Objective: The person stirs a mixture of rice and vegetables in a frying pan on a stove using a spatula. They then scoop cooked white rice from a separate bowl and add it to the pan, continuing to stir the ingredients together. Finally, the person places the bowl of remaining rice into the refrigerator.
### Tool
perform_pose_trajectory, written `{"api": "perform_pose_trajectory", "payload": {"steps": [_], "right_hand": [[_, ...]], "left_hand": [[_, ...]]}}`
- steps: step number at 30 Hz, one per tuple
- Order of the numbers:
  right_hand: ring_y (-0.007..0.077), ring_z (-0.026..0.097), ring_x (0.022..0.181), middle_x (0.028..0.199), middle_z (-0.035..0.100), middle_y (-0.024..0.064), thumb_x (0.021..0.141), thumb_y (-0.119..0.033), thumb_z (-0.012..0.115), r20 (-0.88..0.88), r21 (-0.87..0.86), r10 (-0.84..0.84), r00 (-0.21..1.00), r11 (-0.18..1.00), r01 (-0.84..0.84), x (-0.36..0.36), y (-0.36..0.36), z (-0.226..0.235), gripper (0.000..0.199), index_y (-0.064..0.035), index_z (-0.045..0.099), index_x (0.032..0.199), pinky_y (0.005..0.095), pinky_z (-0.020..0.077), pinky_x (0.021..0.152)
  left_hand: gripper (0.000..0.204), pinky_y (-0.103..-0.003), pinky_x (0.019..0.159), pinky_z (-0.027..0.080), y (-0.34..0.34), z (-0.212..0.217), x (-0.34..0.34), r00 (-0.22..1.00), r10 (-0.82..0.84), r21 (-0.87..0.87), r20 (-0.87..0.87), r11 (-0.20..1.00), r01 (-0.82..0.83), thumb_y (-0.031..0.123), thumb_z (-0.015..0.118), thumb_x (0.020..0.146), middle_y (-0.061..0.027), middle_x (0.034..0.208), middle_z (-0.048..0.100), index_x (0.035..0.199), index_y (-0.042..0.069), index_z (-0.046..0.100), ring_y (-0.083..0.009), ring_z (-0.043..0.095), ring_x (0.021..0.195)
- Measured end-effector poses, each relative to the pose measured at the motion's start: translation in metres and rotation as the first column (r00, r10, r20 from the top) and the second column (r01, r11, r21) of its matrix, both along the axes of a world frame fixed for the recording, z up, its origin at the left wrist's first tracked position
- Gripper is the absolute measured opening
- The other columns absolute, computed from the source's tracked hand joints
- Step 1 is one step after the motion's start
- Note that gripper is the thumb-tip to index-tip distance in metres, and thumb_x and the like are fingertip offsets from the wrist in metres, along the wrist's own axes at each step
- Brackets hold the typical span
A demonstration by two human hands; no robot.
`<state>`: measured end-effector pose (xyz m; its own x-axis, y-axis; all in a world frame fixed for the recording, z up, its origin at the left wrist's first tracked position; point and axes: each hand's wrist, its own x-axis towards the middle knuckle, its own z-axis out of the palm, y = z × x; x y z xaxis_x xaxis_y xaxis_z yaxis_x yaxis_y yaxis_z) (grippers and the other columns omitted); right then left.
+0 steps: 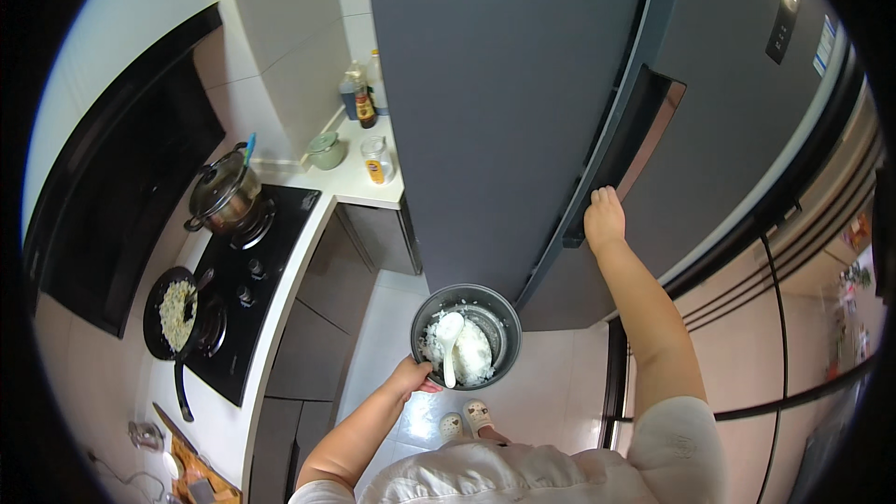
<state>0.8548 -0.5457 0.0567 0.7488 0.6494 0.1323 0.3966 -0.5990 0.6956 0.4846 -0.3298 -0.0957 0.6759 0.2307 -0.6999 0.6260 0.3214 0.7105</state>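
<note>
My left hand (pixel 412 378) grips the rim of a round grey metal pot (pixel 511 327), like a rice cooker's inner pot, at waist height. White cooked rice (pixel 474 355) lies in it, heaped to one side, with part of the bottom bare. A white rice paddle (pixel 450 341) rests on the rice, its handle toward me near the rim. Off to the right, my right arm is stretched out. My right hand (pixel 606 217) has its fingers hooked into the recessed handle (pixel 653 131) of a tall grey refrigerator (pixel 504 112). Whether its door stands ajar, I cannot tell.
On the left, a black gas hob (pixel 271 252) carries a lidded steel pot (pixel 224 191) and a frying pan (pixel 173 313) with food in it. Bottles (pixel 362 98), a jar (pixel 377 161) and a green bowl (pixel 326 150) stand on the corner counter. A knife (pixel 173 427) lies at lower left.
</note>
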Motion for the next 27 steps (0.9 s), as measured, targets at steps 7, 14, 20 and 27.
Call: {"api": "perform_pose_trajectory", "payload": {"steps": [7,14,20,27], "right_hand": [[0.0266,0.054,0.101,0.092,0.057,0.0094,0.074,-0.01,0.066,-0.083,0.716,0.432,0.898,0.653,-0.248,-0.138,-0.105,0.01,0.009,-0.0039,0.065,0.08,0.0435,0.0333,0.108],[0.0362,0.04,0.124,0.125,0.047,0.0202,0.087,-0.016,0.06,0.214,0.933,-0.058,0.975,-0.285,-0.222,-0.242,-0.172,-0.037,0.05,0.0001,0.041,0.13,0.0459,0.0283,0.107],[0.0307,0.048,0.119,0.129,0.048,0.0229,0.093,-0.022,0.056,0.06,0.888,-0.406,0.912,-0.395,-0.234,-0.261,-0.209,-0.036,0.055,0.0042,0.033,0.135,0.0374,0.0359,0.102],[0.0271,0.048,0.12,0.128,0.051,0.0191,0.096,-0.026,0.053,0.033,0.932,-0.373,0.927,-0.323,-0.164,-0.286,-0.258,-0.022,0.049,0.0031,0.038,0.133,0.0359,0.0347,0.103]], "left_hand": [[0.034,-0.035,0.058,0.06,0.018,0.009,0.023,0.986,-0.164,0.068,0.024,0.984,0.162,0.007,0.044,0.087,-0.0236,0.089,0.066,0.113,-0.012,0.053,-0.0297,0.069,0.069],[0.035,-0.037,0.061,0.061,0.037,-0.008,0.035,0.938,-0.333,0.011,0.098,0.943,0.334,0.006,0.045,0.086,-0.0238,0.09,0.066,0.115,-0.012,0.051,-0.0314,0.069,0.072],[0.036,-0.037,0.061,0.061,0.044,-0.012,0.042,0.885,-0.445,0.002,0.134,0.893,0.449,0.007,0.045,0.086,-0.0239,0.092,0.066,0.116,-0.012,0.05,-0.033,0.069,0.073],[0.038,-0.035,0.06,0.06,0.055,-0.008,0.046,0.826,-0.543,-0.04,0.15,0.831,0.554,0.008,0.045,0.086,-0.0233,0.094,0.066,0.119,-0.01,0.048,-0.0307,0.07,0.073]]}}
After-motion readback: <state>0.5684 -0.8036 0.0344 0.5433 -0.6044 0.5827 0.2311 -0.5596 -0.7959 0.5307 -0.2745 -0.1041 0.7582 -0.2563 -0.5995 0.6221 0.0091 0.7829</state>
